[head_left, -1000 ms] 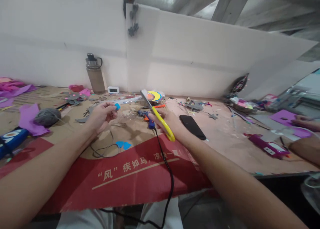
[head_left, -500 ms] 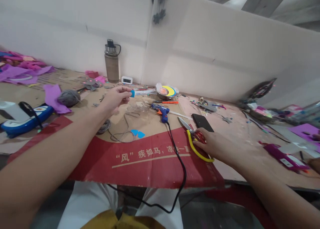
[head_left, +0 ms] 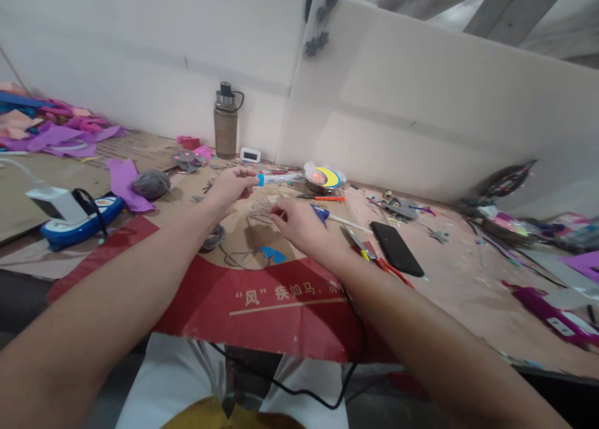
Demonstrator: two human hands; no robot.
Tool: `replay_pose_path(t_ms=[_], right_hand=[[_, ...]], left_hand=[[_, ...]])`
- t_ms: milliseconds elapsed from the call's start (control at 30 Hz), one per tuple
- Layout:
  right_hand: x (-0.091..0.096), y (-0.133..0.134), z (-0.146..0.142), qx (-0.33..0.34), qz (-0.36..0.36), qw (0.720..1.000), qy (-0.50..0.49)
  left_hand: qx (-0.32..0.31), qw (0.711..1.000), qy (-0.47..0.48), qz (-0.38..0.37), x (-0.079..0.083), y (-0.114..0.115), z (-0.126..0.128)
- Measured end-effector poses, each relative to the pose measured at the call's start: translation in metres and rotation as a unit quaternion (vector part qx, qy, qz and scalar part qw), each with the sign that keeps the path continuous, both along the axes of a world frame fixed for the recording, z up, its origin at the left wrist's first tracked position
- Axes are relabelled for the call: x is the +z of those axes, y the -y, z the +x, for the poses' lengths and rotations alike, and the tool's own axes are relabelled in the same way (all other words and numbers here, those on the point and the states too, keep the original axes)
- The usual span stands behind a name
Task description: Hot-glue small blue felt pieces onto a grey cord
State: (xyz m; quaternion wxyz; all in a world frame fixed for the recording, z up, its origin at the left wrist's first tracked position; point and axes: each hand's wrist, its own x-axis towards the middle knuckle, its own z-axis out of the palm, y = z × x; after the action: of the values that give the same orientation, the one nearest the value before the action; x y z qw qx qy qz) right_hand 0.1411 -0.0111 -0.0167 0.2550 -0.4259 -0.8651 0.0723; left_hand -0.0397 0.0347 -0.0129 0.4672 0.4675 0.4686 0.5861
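Observation:
My left hand (head_left: 234,187) is raised over the cardboard, pinching a small blue piece (head_left: 260,180) between thumb and fingertips. To its right, my right hand (head_left: 299,224) hovers with fingers loosely curled and a small gap between thumb and forefinger; I see nothing in it. The blue glue gun (head_left: 321,214) lies partly hidden behind the right hand, its white glue stick pointing right. Scissors (head_left: 367,251) with red and yellow handles rest beside the right wrist, partly covered by the forearm. Two blue cut pieces (head_left: 273,254) lie below the hands, near grey yarn (head_left: 215,236).
A black phone (head_left: 397,248) lies right of the scissors. Behind stand a bottle (head_left: 226,126), a small white clock (head_left: 250,155) and a metal bowl (head_left: 333,185). On the left are a yarn ball (head_left: 150,184) and a blue power strip (head_left: 84,223). The glue gun's black cord (head_left: 344,385) hangs over the front edge.
My right hand has let go of the scissors and moved left towards my left hand. The scissors now lie on the table. The left hand still holds the blue piece; the view has shifted left.

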Motion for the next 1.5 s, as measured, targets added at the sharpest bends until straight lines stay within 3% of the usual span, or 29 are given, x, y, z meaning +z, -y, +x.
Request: replay_pose_path(t_ms=[133, 233, 367, 500, 633, 700, 767, 900, 1033, 1100, 1167, 1200, 1267, 1333, 1367, 1433, 1500], right_hand=[[-0.015, -0.025, -0.026, -0.046, 0.009, 0.994, 0.101], [-0.022, -0.033, -0.035, -0.039, 0.009, 0.986, 0.162], [-0.024, -0.032, -0.037, -0.059, 0.015, 0.988, 0.141], [-0.021, -0.025, -0.024, -0.093, -0.051, 0.993, -0.049], [-0.017, -0.016, -0.004, -0.052, -0.221, 0.929, -0.293], [-0.015, -0.013, 0.005, -0.048, -0.260, 0.899, -0.348], [-0.012, -0.012, 0.013, -0.046, -0.267, 0.887, -0.373], [-0.007, -0.013, 0.024, -0.038, -0.232, 0.906, -0.351], [-0.005, -0.015, 0.028, -0.045, -0.159, 0.950, -0.266], [-0.004, -0.014, 0.028, -0.038, -0.147, 0.957, -0.248], [-0.002, -0.013, 0.027, -0.028, -0.143, 0.958, -0.247], [-0.001, -0.012, 0.026, -0.026, -0.142, 0.958, -0.249], [0.001, -0.011, 0.025, -0.033, -0.147, 0.955, -0.257], [0.002, -0.010, 0.024, -0.050, -0.158, 0.948, -0.272], [0.002, -0.010, 0.025, -0.055, -0.163, 0.944, -0.280], [0.002, -0.011, 0.026, -0.053, -0.164, 0.940, -0.296], [0.003, -0.012, 0.029, -0.036, -0.174, 0.936, -0.304]], left_hand=[[-0.018, 1.000, 0.007, 0.011, 0.001, -0.001, 0.001], [-0.013, 1.000, -0.002, 0.018, 0.003, 0.001, 0.002], [0.006, 0.999, -0.045, 0.017, 0.002, 0.004, 0.001], [0.020, 0.996, -0.090, -0.007, -0.006, 0.000, 0.000], [-0.006, 0.985, -0.172, -0.016, -0.015, -0.006, -0.001], [-0.082, 0.974, -0.211, -0.025, -0.016, -0.006, 0.000], [-0.122, 0.961, -0.246, -0.046, -0.015, -0.003, 0.001], [-0.151, 0.928, -0.336, -0.061, -0.014, 0.004, 0.002], [-0.072, 0.909, -0.411, 0.001, -0.013, 0.003, 0.000], [-0.017, 0.917, -0.395, 0.054, -0.009, 0.003, 0.001], [-0.011, 0.940, -0.331, 0.080, -0.004, 0.006, 0.007], [-0.036, 0.956, -0.283, 0.075, -0.001, 0.010, 0.012], [-0.145, 0.975, -0.169, 0.013, 0.005, 0.020, 0.025], [-0.259, 0.958, -0.113, -0.049, 0.008, 0.031, 0.036], [-0.284, 0.950, -0.104, -0.073, 0.010, 0.035, 0.041], [-0.282, 0.948, -0.120, -0.091, 0.011, 0.040, 0.044], [-0.242, 0.955, -0.162, -0.062, 0.012, 0.038, 0.039]])
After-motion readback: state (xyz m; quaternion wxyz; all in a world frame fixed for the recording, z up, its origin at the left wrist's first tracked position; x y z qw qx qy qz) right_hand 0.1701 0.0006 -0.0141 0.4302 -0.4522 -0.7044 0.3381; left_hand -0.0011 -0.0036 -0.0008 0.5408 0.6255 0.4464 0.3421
